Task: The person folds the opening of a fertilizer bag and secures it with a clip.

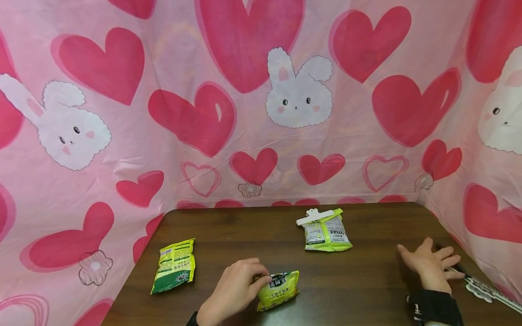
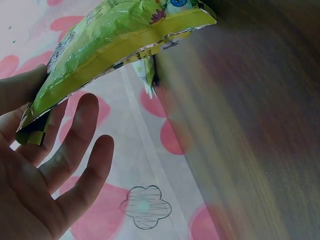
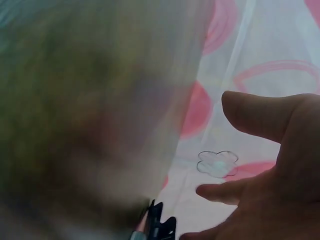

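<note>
On the dark wooden table (image 1: pixel 367 290) my left hand (image 1: pixel 258 279) grips one end of a small yellow-green snack bag (image 1: pixel 279 290), fingers curled over its edge. In the left wrist view the same bag (image 2: pixel 115 45) is lifted at that end, with its corner between my thumb and fingers (image 2: pixel 75 150). My right hand (image 1: pixel 431 261) hovers open with fingers spread near the table's right edge and holds nothing. The right wrist view is blurred and shows the open right hand (image 3: pixel 260 150).
A green and yellow bag (image 1: pixel 174 266) lies flat at the left. A third bag (image 1: pixel 327 234), closed with a white clip (image 1: pixel 313 216), sits mid-table at the back. A black and white clip-like item (image 1: pixel 483 288) lies at the right edge. Pink heart-print cloth (image 1: pixel 261 113) surrounds the table.
</note>
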`<control>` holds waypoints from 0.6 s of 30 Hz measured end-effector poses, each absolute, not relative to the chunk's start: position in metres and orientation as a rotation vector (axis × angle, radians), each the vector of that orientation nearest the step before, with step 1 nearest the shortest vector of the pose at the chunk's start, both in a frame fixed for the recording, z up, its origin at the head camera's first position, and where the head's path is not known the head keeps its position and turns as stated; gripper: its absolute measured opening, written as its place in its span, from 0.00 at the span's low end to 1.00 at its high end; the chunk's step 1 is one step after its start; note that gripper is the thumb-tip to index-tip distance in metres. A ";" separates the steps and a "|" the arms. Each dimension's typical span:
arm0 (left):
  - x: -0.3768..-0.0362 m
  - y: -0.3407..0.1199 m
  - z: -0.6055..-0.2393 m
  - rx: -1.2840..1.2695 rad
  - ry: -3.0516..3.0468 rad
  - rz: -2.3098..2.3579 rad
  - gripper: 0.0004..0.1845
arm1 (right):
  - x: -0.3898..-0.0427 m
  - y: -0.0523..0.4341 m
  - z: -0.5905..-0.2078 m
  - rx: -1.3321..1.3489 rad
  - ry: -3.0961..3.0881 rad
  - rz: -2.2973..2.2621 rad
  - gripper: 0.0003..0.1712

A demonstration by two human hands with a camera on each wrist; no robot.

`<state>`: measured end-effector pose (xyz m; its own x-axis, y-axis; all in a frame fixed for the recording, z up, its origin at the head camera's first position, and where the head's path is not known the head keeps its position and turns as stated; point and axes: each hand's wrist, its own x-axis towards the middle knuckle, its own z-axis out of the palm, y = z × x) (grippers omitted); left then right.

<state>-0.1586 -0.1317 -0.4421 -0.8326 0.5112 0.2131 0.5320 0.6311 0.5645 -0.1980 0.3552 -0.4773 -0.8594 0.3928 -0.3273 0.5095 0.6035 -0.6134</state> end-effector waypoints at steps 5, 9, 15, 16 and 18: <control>-0.159 -0.132 -0.442 -0.898 -2.815 -0.991 0.03 | -0.197 0.360 -0.481 0.749 2.630 -1.052 0.62; -0.159 -0.132 -0.443 -0.899 -2.809 -0.995 0.03 | -0.197 0.360 -0.478 0.718 2.662 -0.998 0.58; -0.158 -0.132 -0.444 -0.899 -2.804 -0.988 0.03 | -0.199 0.358 -0.474 0.679 2.708 -0.952 0.51; -0.158 -0.132 -0.444 -0.898 -2.804 -0.988 0.03 | -0.200 0.358 -0.474 0.666 2.714 -0.953 0.50; -0.157 -0.132 -0.444 -0.889 -2.812 -0.987 0.03 | -0.201 0.359 -0.473 0.638 2.729 -0.936 0.48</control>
